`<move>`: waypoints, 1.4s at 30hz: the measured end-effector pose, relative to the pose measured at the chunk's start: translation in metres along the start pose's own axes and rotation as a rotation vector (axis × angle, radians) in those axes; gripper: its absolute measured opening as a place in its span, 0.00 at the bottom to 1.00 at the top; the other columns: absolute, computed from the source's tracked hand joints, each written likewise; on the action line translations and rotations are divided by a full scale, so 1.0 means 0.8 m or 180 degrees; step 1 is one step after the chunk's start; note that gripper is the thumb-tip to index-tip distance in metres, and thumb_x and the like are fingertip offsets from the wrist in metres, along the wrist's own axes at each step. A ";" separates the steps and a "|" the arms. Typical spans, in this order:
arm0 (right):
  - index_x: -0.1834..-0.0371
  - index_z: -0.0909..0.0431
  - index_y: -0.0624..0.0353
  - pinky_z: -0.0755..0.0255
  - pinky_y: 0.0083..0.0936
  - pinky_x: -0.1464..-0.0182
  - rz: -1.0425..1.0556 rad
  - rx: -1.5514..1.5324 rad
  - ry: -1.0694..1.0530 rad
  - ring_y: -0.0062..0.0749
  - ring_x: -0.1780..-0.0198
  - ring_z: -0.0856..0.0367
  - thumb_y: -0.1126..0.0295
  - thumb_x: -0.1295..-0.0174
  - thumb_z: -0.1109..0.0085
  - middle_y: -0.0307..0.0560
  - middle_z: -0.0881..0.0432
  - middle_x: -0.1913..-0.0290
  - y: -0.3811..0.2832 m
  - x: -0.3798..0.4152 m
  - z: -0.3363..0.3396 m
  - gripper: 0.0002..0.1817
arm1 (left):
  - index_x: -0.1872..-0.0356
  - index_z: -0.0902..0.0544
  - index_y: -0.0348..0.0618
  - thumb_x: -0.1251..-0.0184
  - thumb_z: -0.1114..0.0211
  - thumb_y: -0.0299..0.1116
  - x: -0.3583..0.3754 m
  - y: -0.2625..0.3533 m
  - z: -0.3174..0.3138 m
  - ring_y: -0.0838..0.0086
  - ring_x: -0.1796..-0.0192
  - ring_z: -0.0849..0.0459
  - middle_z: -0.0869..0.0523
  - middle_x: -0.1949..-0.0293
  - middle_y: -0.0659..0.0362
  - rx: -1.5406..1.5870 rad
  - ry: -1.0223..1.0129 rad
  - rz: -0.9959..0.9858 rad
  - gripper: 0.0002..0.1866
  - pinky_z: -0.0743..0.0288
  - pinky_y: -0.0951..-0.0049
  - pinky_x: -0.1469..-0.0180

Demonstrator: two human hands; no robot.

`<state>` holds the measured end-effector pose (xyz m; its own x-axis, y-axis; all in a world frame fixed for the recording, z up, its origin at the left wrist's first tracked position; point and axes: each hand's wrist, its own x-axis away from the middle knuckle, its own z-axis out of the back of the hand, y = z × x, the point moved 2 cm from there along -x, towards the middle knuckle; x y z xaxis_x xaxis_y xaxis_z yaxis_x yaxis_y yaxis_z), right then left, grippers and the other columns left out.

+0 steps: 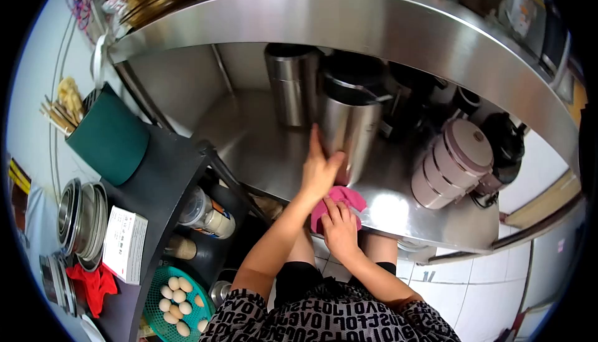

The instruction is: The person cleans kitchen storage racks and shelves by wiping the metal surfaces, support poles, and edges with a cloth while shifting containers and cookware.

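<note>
In the lower middle of the frame, the right hand (341,227) lies on a bright pink cloth (354,199); whether it grips, I cannot say. Farther, at the centre, the left hand (321,172), with fingers extended, touches a tall silver metal canister with black top (354,127), on a shiny steel shelf (255,146).

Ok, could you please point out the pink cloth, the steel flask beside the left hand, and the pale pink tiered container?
Pink cloth (353,199): head view, uncovered upper part.
Steel flask (353,131): head view, middle of its body.
Pale pink tiered container (445,170): head view, side wall.
</note>
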<state>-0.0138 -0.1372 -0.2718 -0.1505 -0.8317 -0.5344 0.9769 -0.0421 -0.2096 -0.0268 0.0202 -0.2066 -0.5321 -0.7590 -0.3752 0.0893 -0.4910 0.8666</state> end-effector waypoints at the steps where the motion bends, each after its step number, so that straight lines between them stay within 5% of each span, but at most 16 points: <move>1: 0.57 0.21 0.64 0.34 0.45 0.41 0.0109 -0.0231 0.0023 0.52 0.38 0.29 0.74 0.50 0.41 0.57 0.28 0.34 -0.004 -0.012 -0.003 0.15 | 0.22 0.58 0.41 0.34 0.44 0.67 -0.002 0.006 -0.004 0.39 0.31 0.32 0.35 0.31 0.31 -0.0009 -0.0064 0.0132 0.53 0.33 0.57 0.34; 4: 0.55 0.21 0.67 0.34 0.43 0.40 -0.0396 -0.0912 -0.0635 0.55 0.40 0.27 0.77 0.49 0.43 0.60 0.22 0.43 -0.003 -0.059 -0.011 0.16 | 0.22 0.59 0.42 0.36 0.38 0.62 -0.011 0.006 -0.015 0.39 0.28 0.36 0.40 0.28 0.33 -0.0087 0.0033 -0.0349 0.55 0.37 0.57 0.30; 7: 0.31 0.35 0.66 0.45 0.49 0.28 -0.0115 -0.1386 -0.0901 0.62 0.27 0.42 0.70 0.38 0.46 0.66 0.37 0.29 0.009 -0.090 -0.035 0.30 | 0.24 0.45 0.42 0.34 0.34 0.45 -0.007 0.010 0.000 0.44 0.29 0.33 0.36 0.28 0.37 0.0112 0.0149 -0.0460 0.43 0.36 0.59 0.30; 8: 0.31 0.35 0.66 0.45 0.49 0.28 -0.0075 -0.1402 -0.0923 0.62 0.27 0.42 0.70 0.38 0.46 0.66 0.37 0.29 -0.002 -0.093 -0.030 0.30 | 0.24 0.45 0.42 0.34 0.34 0.45 0.000 0.010 0.018 0.44 0.29 0.33 0.36 0.28 0.37 0.0095 0.0192 -0.0444 0.43 0.36 0.59 0.30; 10: 0.38 0.26 0.64 0.54 0.56 0.26 0.0038 -0.0527 -0.0722 0.60 0.24 0.47 0.60 0.33 0.49 0.61 0.39 0.27 -0.013 -0.090 -0.028 0.24 | 0.32 0.29 0.41 0.35 0.35 0.35 0.020 0.013 0.060 0.49 0.31 0.28 0.29 0.32 0.43 -0.0203 0.0381 -0.0697 0.30 0.34 0.61 0.32; 11: 0.34 0.29 0.63 0.61 0.61 0.24 0.0010 -0.0450 -0.1056 0.57 0.20 0.59 0.59 0.31 0.52 0.57 0.52 0.21 -0.018 -0.090 -0.041 0.26 | 0.43 0.19 0.38 0.35 0.36 0.28 0.031 0.003 0.079 0.55 0.36 0.22 0.23 0.38 0.47 -0.0187 0.0820 -0.0778 0.19 0.28 0.65 0.36; 13: 0.36 0.28 0.63 0.59 0.61 0.24 0.0139 -0.0482 -0.1033 0.57 0.21 0.56 0.59 0.32 0.51 0.57 0.49 0.22 -0.020 -0.115 -0.055 0.25 | 0.54 0.15 0.39 0.35 0.39 0.24 0.044 -0.036 0.101 0.58 0.50 0.15 0.15 0.52 0.51 -0.0137 0.1615 -0.0757 0.11 0.22 0.66 0.47; 17: 0.42 0.24 0.61 0.55 0.62 0.25 0.0312 -0.0675 -0.0815 0.56 0.21 0.56 0.62 0.34 0.49 0.56 0.49 0.22 -0.031 -0.208 -0.141 0.21 | 0.62 0.18 0.36 0.30 0.45 0.25 0.059 -0.093 0.126 0.59 0.64 0.18 0.18 0.65 0.51 -0.0324 0.2118 -0.0490 0.07 0.25 0.65 0.61; 19: 0.40 0.26 0.58 0.57 0.63 0.25 0.0502 -0.0748 -0.1480 0.55 0.19 0.60 0.59 0.34 0.50 0.53 0.55 0.20 -0.042 -0.269 -0.181 0.23 | 0.66 0.22 0.35 0.30 0.47 0.26 0.056 -0.108 0.127 0.60 0.65 0.20 0.20 0.66 0.51 -0.0207 0.2061 -0.0341 0.07 0.27 0.65 0.60; 23: 0.39 0.25 0.58 0.59 0.63 0.24 0.0835 -0.0124 -0.1763 0.55 0.19 0.61 0.55 0.33 0.51 0.52 0.56 0.19 -0.062 -0.384 -0.257 0.24 | 0.68 0.23 0.37 0.31 0.45 0.28 0.043 -0.134 0.139 0.56 0.70 0.18 0.19 0.72 0.51 -0.0488 0.1941 -0.0418 0.07 0.26 0.63 0.66; 30: 0.26 0.37 0.55 0.62 0.64 0.25 -0.0881 0.0405 -0.1129 0.58 0.20 0.63 0.45 0.29 0.63 0.52 0.58 0.19 -0.009 -0.558 -0.377 0.35 | 0.67 0.22 0.52 0.41 0.38 0.33 0.047 -0.156 0.128 0.57 0.81 0.19 0.18 0.75 0.58 -0.0992 0.1556 0.0197 0.02 0.26 0.60 0.77; 31: 0.26 0.37 0.55 0.62 0.64 0.25 -0.0824 0.0411 -0.1109 0.58 0.20 0.63 0.45 0.29 0.63 0.52 0.58 0.19 -0.020 -0.574 -0.385 0.35 | 0.74 0.23 0.45 0.45 0.38 0.27 0.044 -0.147 0.129 0.64 0.81 0.20 0.19 0.77 0.57 -0.1365 0.1663 0.0384 0.02 0.27 0.63 0.79; 34: 0.26 0.36 0.51 0.62 0.62 0.25 -0.0562 0.0343 -0.1506 0.58 0.21 0.56 0.38 0.32 0.62 0.53 0.51 0.20 -0.051 -0.577 -0.399 0.39 | 0.75 0.24 0.46 0.47 0.35 0.33 0.046 -0.125 0.135 0.60 0.82 0.23 0.22 0.79 0.56 -0.1381 0.1647 -0.0030 0.06 0.29 0.61 0.79; 38: 0.31 0.28 0.51 0.59 0.61 0.25 0.1282 0.0001 -0.1606 0.55 0.22 0.51 0.37 0.35 0.56 0.50 0.44 0.23 -0.160 -0.543 -0.399 0.37 | 0.76 0.22 0.46 0.49 0.33 0.37 0.047 -0.129 0.135 0.58 0.80 0.20 0.21 0.77 0.56 -0.0936 0.1581 -0.0070 0.08 0.27 0.60 0.74; 42: 0.33 0.26 0.47 0.56 0.59 0.25 0.2102 -0.0653 -0.1608 0.52 0.22 0.51 0.43 0.35 0.52 0.45 0.43 0.23 -0.214 -0.498 -0.399 0.32 | 0.71 0.20 0.47 0.46 0.35 0.35 0.050 -0.131 0.136 0.57 0.78 0.19 0.18 0.75 0.56 -0.1053 0.1664 0.0021 0.06 0.25 0.59 0.73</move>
<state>-0.1692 0.3778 -0.2846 0.5731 -0.7994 -0.1802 0.7863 0.5984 -0.1537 -0.1493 0.0876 -0.2769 -0.0550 -0.8305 -0.5543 0.3921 -0.5285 0.7529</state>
